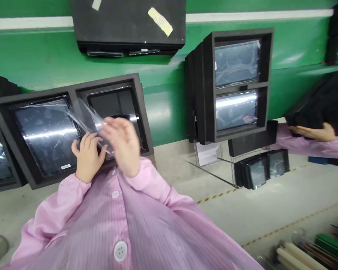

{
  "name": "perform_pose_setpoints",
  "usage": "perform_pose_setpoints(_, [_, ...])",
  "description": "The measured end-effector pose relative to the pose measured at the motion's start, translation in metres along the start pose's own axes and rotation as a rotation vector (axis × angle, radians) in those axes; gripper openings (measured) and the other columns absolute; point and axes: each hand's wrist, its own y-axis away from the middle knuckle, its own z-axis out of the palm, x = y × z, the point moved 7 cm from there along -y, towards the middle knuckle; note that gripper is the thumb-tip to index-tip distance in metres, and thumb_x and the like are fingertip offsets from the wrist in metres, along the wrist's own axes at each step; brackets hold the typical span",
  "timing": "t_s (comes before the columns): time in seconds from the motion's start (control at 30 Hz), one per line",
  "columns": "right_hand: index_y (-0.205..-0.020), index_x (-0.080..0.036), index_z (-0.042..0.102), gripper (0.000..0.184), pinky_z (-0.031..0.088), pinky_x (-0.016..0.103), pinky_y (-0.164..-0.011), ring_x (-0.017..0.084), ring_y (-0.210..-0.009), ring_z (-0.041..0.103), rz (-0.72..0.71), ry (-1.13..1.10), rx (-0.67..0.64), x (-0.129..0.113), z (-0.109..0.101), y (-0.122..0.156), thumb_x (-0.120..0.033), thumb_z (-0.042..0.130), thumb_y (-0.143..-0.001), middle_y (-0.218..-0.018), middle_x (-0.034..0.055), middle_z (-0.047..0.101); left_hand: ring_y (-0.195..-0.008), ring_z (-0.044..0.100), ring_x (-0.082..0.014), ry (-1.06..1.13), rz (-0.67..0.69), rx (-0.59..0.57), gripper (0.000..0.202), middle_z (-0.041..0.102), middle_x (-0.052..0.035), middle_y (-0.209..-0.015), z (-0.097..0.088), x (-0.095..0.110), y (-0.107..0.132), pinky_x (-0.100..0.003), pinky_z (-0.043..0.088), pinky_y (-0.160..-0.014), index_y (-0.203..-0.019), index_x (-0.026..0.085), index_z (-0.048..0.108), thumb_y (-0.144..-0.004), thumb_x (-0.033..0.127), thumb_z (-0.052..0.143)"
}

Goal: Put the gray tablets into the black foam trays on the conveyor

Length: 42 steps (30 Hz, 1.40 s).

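Over foam tray (45, 93), left hand (87, 159) pinches clear film (83, 112); right hand (121, 148) blurred

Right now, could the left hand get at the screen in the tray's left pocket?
Probably yes. The left hand sits at the corner of the left screen in the foam tray; only loose clear film hangs nearby, and the right hand is aside.
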Motion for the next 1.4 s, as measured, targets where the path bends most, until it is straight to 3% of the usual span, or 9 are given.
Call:
perform_pose_setpoints(0.13, [-0.133, -0.025, 0.04, 0.037, 0.053, 0.045, -0.1, 0.023, -0.12, 0.063, -0.294, 0.409, 0.303, -0.034, -0.09, -0.016, -0.034, 0.036, -0.097, -0.132, 0.0146, 0.057, -0.132, 0.051, -0.0384, -0.107, -0.102, 0.04, 0.057, 0.057, -0.0255, -0.138, -0.004, 0.014, -0.005, -0.058, 0.028, -0.11, -0.141, 0.009, 0.046, -0.093, 0.038, 0.05])
perform_pose_setpoints(0.27, [-0.122, -0.021, 0.058, 0.034, 0.049, 0.052, -0.102, 0.028, -0.115, 0.06, -0.332, 0.994, 0.245, -0.021, -0.116, -0.002, -0.03, 0.047, -0.091, -0.12, 0.0152, 0.063, -0.129, 0.049, -0.0447, -0.139, -0.217, 0.064, 0.068, 0.054, -0.032, -0.132, -0.001, 0.022, -0.019, -0.062, 0.033, -0.105, -0.14, -0.001, 0.047, -0.088, 0.042, 0.057])
perform_pose_setpoints(0.43, [-0.129, -0.011, 0.061, 0.044, 0.039, 0.061, -0.109, 0.038, -0.13, 0.044, -0.381, 1.427, 0.128, 0.01, -0.1, 0.019, -0.024, 0.052, -0.088, -0.143, 0.0246, 0.047, -0.128, 0.051, -0.0401, 0.139, -0.451, 0.077, 0.052, 0.059, -0.0249, -0.126, -0.004, 0.009, -0.036, -0.056, 0.038, -0.108, -0.121, 0.005, 0.057, -0.08, 0.034, 0.069])
perform_pose_setpoints(0.53, [-0.127, -0.008, 0.062, 0.043, 0.039, 0.063, -0.108, 0.04, -0.13, 0.044, -0.409, 1.491, 0.145, 0.011, -0.095, 0.019, -0.023, 0.05, -0.089, -0.142, 0.0257, 0.048, -0.118, 0.059, -0.0316, 0.552, -0.529, 0.091, 0.041, 0.064, -0.0198, -0.119, -0.003, 0.01, -0.036, -0.049, 0.041, -0.107, -0.116, 0.01, 0.053, -0.081, 0.026, 0.066])
perform_pose_setpoints(0.67, [-0.132, -0.008, 0.058, 0.047, 0.035, 0.064, -0.112, 0.04, -0.136, 0.043, -0.451, 1.445, 0.129, 0.002, -0.087, 0.004, -0.027, 0.051, -0.089, -0.142, 0.0248, 0.051, -0.076, 0.067, -0.0195, 0.985, -0.478, 0.017, 0.04, 0.073, -0.0095, -0.091, -0.002, 0.021, -0.031, -0.038, 0.054, -0.079, -0.122, 0.015, 0.045, -0.088, 0.033, 0.055])
perform_pose_setpoints(0.8, [-0.136, -0.008, 0.05, 0.063, 0.045, 0.055, -0.107, 0.035, -0.127, 0.056, -0.268, 1.149, 0.015, 0.016, -0.06, -0.02, -0.042, 0.063, -0.085, -0.136, 0.0254, 0.059, -0.089, 0.072, -0.0214, 1.122, -0.514, 0.079, 0.051, 0.076, -0.0134, -0.104, -0.031, -0.017, -0.012, -0.039, 0.056, -0.088, -0.13, 0.012, 0.044, -0.084, 0.034, 0.055])
perform_pose_setpoints(0.93, [-0.117, -0.015, 0.055, 0.04, 0.056, 0.034, -0.088, 0.022, -0.096, 0.071, -0.002, 0.885, -0.293, 0.06, 0.01, -0.028, -0.04, 0.064, -0.088, -0.109, 0.0131, 0.074, -0.105, 0.071, -0.0246, 1.086, -0.547, 0.202, 0.047, 0.074, -0.0127, -0.114, -0.069, -0.091, 0.015, -0.041, 0.051, -0.103, -0.117, 0.014, 0.058, -0.078, 0.041, 0.061])
perform_pose_setpoints(1.07, [-0.098, -0.017, 0.06, 0.031, 0.051, 0.032, -0.077, 0.022, -0.084, 0.07, 0.044, 1.201, -0.413, 0.08, 0.063, -0.026, -0.044, 0.069, -0.086, -0.093, 0.0086, 0.074, -0.117, 0.065, -0.028, 0.637, -0.685, 0.278, 0.042, 0.07, -0.0151, -0.119, -0.087, -0.153, 0.032, -0.046, 0.047, -0.108, -0.115, 0.013, 0.06, -0.082, 0.037, 0.05])
perform_pose_setpoints(1.4, [-0.089, -0.014, 0.065, 0.041, 0.045, 0.039, -0.084, 0.032, -0.096, 0.065, -0.132, 1.595, -0.414, 0.077, 0.075, -0.03, -0.055, 0.066, -0.089, -0.097, 0.0168, 0.072, -0.117, 0.064, -0.0433, 0.34, -0.788, 0.15, 0.059, 0.061, -0.0314, -0.129, -0.088, -0.136, 0.019, -0.055, 0.049, -0.098, -0.126, 0.007, 0.048, -0.08, 0.043, 0.06])
